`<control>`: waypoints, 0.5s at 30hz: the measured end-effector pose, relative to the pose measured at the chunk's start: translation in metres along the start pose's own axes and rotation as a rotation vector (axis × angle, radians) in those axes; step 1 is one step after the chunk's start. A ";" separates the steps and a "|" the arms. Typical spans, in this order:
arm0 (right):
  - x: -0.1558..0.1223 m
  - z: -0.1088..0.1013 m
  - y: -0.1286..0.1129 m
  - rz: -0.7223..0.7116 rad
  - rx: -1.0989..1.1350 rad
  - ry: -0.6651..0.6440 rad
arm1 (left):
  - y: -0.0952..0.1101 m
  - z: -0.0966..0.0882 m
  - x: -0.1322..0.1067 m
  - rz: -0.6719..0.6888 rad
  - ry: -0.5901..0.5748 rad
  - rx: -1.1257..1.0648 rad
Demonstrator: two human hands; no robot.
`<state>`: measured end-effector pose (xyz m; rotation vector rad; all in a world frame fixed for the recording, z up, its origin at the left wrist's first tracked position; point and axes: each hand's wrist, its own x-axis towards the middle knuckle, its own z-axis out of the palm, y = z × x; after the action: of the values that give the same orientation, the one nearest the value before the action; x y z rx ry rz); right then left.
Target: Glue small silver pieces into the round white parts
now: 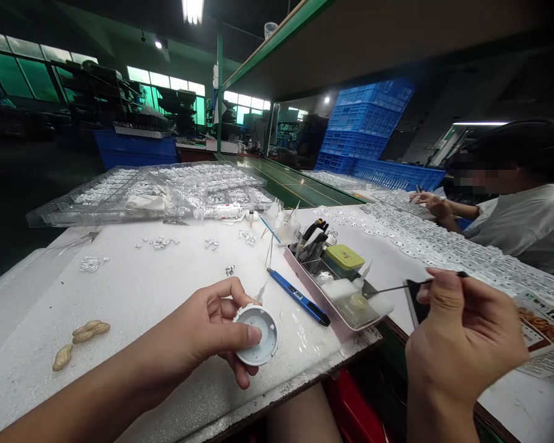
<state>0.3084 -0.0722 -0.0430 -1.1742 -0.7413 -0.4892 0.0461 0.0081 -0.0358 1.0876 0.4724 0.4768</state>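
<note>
My left hand (221,326) is closed on a round, shallow white plastic cap (268,326), with the thumb pressed inside it and its hollow side facing me. Just beyond the fingers a clear pointed nozzle (261,290) shows; what it belongs to is hidden. Off to the right, my right hand (461,332) pinches a thin dark rod-like tool (394,287). The tool's far end reaches over the pink tray (307,286), near a small glass jar (354,307) with a yellowish lid. A blue utility knife (298,296) lies between the cap and the tray.
Several small piles of white parts (159,243) and peanuts (90,331) lie on the white table. Clear trays of parts (143,191) stand at the back left. A co-worker (521,209) sits at the right beside rows of white parts (425,224). A shelf (373,37) hangs overhead.
</note>
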 end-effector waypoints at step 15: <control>-0.077 0.028 -0.090 0.093 0.526 -0.181 | 0.005 0.002 -0.001 -0.017 0.034 -0.038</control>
<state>0.1872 -0.0774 -0.0367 -0.7584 -0.8995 -0.0945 0.0461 0.0084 -0.0307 1.0391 0.5004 0.4887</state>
